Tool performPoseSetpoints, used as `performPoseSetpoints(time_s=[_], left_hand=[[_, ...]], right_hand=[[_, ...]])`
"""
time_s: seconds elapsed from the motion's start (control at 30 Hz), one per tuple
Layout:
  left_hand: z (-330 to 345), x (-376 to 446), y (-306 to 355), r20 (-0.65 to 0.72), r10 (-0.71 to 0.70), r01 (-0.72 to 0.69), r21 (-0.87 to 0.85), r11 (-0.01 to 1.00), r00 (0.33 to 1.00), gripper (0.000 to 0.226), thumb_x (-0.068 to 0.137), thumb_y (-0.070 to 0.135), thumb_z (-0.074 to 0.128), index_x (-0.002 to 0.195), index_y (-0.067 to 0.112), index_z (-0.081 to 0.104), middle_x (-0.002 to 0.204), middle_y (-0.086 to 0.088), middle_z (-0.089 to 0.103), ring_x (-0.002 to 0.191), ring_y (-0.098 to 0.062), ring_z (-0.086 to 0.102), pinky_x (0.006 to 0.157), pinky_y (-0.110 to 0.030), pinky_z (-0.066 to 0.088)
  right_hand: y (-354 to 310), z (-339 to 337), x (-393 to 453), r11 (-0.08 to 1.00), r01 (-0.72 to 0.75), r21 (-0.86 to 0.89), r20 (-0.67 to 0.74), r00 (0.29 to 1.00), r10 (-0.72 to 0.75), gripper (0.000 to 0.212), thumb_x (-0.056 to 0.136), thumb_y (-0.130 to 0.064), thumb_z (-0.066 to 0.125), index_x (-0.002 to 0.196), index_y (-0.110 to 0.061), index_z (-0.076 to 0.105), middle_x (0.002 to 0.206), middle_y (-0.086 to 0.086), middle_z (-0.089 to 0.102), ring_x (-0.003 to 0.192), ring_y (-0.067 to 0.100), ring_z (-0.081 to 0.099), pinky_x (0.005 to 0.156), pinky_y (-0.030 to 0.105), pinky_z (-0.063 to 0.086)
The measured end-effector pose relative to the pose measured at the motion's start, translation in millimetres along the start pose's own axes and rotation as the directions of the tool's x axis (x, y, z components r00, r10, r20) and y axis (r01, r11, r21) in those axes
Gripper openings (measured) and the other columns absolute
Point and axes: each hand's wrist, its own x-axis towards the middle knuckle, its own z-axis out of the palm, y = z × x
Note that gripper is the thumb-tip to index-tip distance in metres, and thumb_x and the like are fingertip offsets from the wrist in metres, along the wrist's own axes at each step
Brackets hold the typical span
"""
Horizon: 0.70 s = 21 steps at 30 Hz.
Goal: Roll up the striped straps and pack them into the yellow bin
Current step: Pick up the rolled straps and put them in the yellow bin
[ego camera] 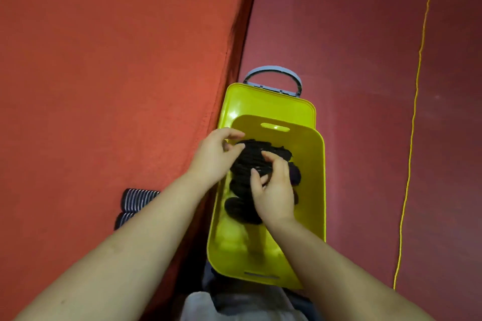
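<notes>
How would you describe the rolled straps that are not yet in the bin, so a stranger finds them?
Look at the orange surface left of the yellow bin. Two rolled straps lie by the left forearm, striped black and white, outside the bin.

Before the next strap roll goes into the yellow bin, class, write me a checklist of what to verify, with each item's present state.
1. Yellow bin open at the top: ok.
2. Free space in the bin: ok, bare floor shows at the near end.
3. Dark rolls already packed and staying coiled: cannot tell, blurred.
4. Left hand free to fetch: cannot tell, its fingers are at the rolls.
5. Right hand free: not ok, its fingers curl over the rolls.
6. More striped rolls waiting on the orange surface: ok, two lie beside the left forearm.
</notes>
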Motion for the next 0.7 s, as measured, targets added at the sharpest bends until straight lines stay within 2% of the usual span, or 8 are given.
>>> performPoseSetpoints(time_s=[0.1, 0.17, 0.23, 0.3, 0.4, 0.53, 0.63, 0.7], left_hand=[[-62, -30, -20, -0.251, -0.165, 0.129, -0.154, 0.98, 0.954, 0.016, 0.084, 0.008, 0.065, 0.095, 0.019, 0.065, 0.083, 0.012, 0.061, 0.062, 0.002, 0.05, 0.062, -0.003, 0.038], [-94, -57, -43, -0.364, -0.298, 0.216, -0.248, 0.944, 0.882, 0.015, 0.084, 0.006, 0.064, 0.094, 0.017, 0.064, 0.082, 0.002, 0.061, 0.068, -0.008, 0.054, 0.068, -0.012, 0.042], [-117, -87, -68, -0.46, -0.431, 0.297, -0.336, 0.894, 0.777, 0.011, 0.085, 0.006, 0.064, 0.094, 0.012, 0.065, 0.082, -0.003, 0.061, 0.076, -0.016, 0.057, 0.076, -0.025, 0.045], [-131, -119, -93, -0.507, -0.577, 0.384, -0.44, 0.812, 0.64, 0.012, 0.085, 0.007, 0.064, 0.097, 0.005, 0.066, 0.082, -0.006, 0.061, 0.079, -0.017, 0.056, 0.075, -0.025, 0.047], [-132, -165, -127, -0.448, -0.782, 0.483, -0.617, 0.622, 0.434, 0.021, 0.086, 0.01, 0.065, 0.104, -0.001, 0.064, 0.09, -0.01, 0.062, 0.082, -0.017, 0.054, 0.061, -0.017, 0.041], [-112, -206, -157, -0.264, -0.936, 0.489, -0.8, 0.348, 0.233, 0.034, 0.085, 0.016, 0.068, 0.111, -0.003, 0.058, 0.103, -0.014, 0.063, 0.09, -0.019, 0.055, 0.076, -0.023, 0.038], [-94, -223, -166, -0.099, -0.976, 0.48, -0.858, 0.184, 0.196, 0.037, 0.087, 0.022, 0.066, 0.112, -0.004, 0.061, 0.106, -0.014, 0.065, 0.098, -0.028, 0.061, 0.074, -0.026, 0.039], [-84, -228, -161, 0.001, -0.977, 0.481, -0.87, 0.104, 0.213, 0.033, 0.089, 0.027, 0.063, 0.111, 0.003, 0.06, 0.088, -0.008, 0.062, 0.077, -0.022, 0.059, 0.062, -0.026, 0.039]], right_hand=[[-52, 28, 0, 0.98, 0.198, 0.034, 0.157, 0.967, -0.201, 0.033, 0.09, -0.02, 0.058, 0.122, -0.018, 0.052, 0.111, -0.006, 0.051, 0.063, 0.0, 0.05, 0.07, 0.027, 0.047], [-79, 52, -3, 0.953, 0.298, 0.062, 0.282, 0.91, -0.303, 0.028, 0.089, -0.021, 0.059, 0.117, -0.02, 0.054, 0.104, -0.006, 0.057, 0.066, 0.004, 0.053, 0.073, 0.029, 0.048], [-96, 79, -8, 0.934, 0.351, 0.062, 0.419, 0.841, -0.343, 0.021, 0.088, -0.02, 0.06, 0.109, -0.018, 0.058, 0.096, -0.005, 0.06, 0.072, 0.013, 0.058, 0.078, 0.032, 0.049], [-101, 106, -13, 0.922, 0.387, 0.021, 0.549, 0.766, -0.334, 0.017, 0.088, -0.018, 0.061, 0.105, -0.015, 0.061, 0.092, -0.003, 0.061, 0.079, 0.016, 0.059, 0.083, 0.034, 0.048], [-101, 134, -21, 0.917, 0.392, -0.079, 0.682, 0.692, -0.237, 0.021, 0.09, -0.02, 0.06, 0.109, -0.012, 0.062, 0.105, 0.004, 0.064, 0.092, 0.018, 0.059, 0.086, 0.027, 0.045], [-99, 155, -34, 0.89, 0.427, -0.158, 0.741, 0.648, -0.179, 0.024, 0.092, -0.02, 0.057, 0.113, -0.011, 0.061, 0.112, 0.005, 0.062, 0.099, 0.02, 0.059, 0.08, 0.022, 0.04], [-96, 163, -51, 0.864, 0.483, -0.142, 0.785, 0.586, -0.198, 0.018, 0.09, -0.017, 0.059, 0.106, -0.012, 0.065, 0.104, 0.005, 0.066, 0.091, 0.018, 0.06, 0.082, 0.025, 0.044], [-91, 165, -66, 0.857, 0.496, -0.141, 0.835, 0.525, -0.167, 0.015, 0.089, -0.017, 0.06, 0.103, -0.013, 0.066, 0.099, 0.004, 0.068, 0.086, 0.016, 0.06, 0.083, 0.026, 0.046]])
